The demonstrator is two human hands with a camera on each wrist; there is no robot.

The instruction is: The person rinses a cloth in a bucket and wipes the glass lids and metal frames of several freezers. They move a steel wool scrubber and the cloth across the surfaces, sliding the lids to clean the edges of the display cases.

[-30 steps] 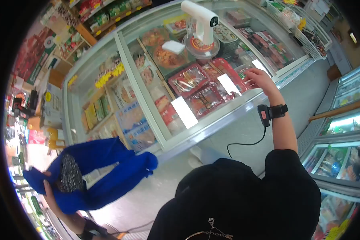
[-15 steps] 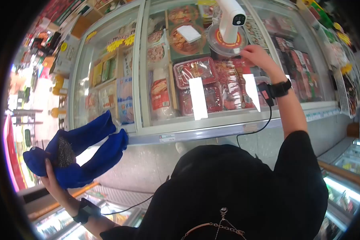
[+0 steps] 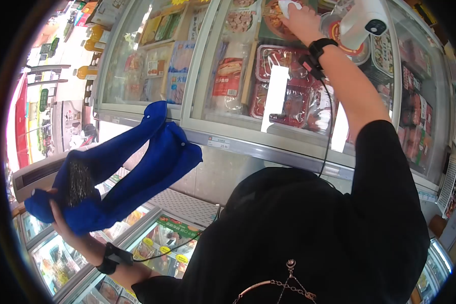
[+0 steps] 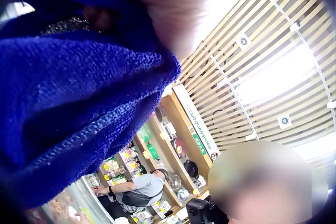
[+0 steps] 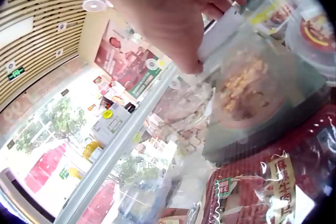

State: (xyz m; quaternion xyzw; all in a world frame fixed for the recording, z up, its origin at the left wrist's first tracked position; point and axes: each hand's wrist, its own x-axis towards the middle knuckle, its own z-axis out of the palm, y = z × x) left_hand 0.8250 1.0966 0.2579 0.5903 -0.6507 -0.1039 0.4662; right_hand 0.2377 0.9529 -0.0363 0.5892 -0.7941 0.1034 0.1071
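Note:
A blue cloth (image 3: 131, 187) hangs in two long flaps from my left hand (image 3: 63, 223), which grips its bunched end; a silvery mesh (image 3: 80, 182) lies among its folds. In the left wrist view the blue fabric (image 4: 79, 92) runs below the palm of the left hand (image 4: 170, 8). Over the freezer's glass, my right hand (image 3: 304, 24) pinches a small white block (image 3: 290, 7). The right wrist view shows the white block (image 5: 223, 32) between thumb and fingers of the right hand (image 5: 168, 14). A white handled device (image 3: 364, 23) stands to its right.
Under the glass lid of the freezer (image 3: 268, 154) lie red meat packs (image 3: 281, 61), bags and boxes. A wire basket (image 3: 448, 175) hangs at the right end. A black cable (image 3: 331, 131) trails from the right wrist. More freezers (image 3: 152, 235) stand at lower left.
The right hand has moved left and away from the body, from beside the white device to the white block, and taken hold of it. The head view has turned; the left hand still holds the cloth.

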